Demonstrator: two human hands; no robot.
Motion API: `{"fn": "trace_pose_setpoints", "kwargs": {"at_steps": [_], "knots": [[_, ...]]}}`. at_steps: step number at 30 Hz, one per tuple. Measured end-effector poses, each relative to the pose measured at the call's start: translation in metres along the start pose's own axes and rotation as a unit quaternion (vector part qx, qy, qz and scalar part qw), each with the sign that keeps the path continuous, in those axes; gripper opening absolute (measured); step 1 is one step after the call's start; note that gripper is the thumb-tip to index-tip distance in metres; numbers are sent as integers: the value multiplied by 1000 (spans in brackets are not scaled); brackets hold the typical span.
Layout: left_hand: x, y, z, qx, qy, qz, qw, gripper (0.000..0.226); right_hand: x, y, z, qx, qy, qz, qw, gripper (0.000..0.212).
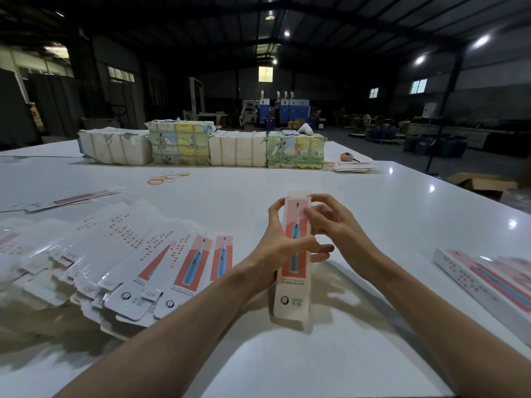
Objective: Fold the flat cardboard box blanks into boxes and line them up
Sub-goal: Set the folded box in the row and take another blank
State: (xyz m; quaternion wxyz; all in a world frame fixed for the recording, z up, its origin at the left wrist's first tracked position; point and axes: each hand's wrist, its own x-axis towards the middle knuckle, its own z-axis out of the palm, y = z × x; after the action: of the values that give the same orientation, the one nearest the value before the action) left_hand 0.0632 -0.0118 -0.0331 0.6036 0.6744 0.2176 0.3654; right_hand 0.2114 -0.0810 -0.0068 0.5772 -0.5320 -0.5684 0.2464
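box (pixel 291 294) judged light, thin, easily crushed | left hand (pixel 275 246) gripped its middle edges | right hand (pixel 330 223) pinched top end

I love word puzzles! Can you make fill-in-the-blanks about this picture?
1. The left hand and right hand hold one box picturing a blue ____.
2. The flat blanks lie spread on the person's ____ side.
3. The orange rubber bands lie on the white ____.
Missing words: toothbrush; left; table.
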Motion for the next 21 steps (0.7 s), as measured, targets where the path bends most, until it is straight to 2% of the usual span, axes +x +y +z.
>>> {"fn": "trace_pose_setpoints", "kwargs": {"at_steps": [4,11,17,19,21], "knots": [[-5,5,4,39,-9,-8,999,103,3,2,-4,58,87,15,994,27],[-10,8,11,47,-55,-16,997,101,3,2,-8,-11,99,-22,995,28],[-12,10,10,56,-54,-14,997,99,3,2,-11,-80,100,-82,988,27],[-12,11,11,85,-42,-2,995,99,5,0,-11,-75,100,-86,988,25],[-12,12,11,97,-40,4,995,100,7,-2,-13,-9,88,-52,995,21]]}}
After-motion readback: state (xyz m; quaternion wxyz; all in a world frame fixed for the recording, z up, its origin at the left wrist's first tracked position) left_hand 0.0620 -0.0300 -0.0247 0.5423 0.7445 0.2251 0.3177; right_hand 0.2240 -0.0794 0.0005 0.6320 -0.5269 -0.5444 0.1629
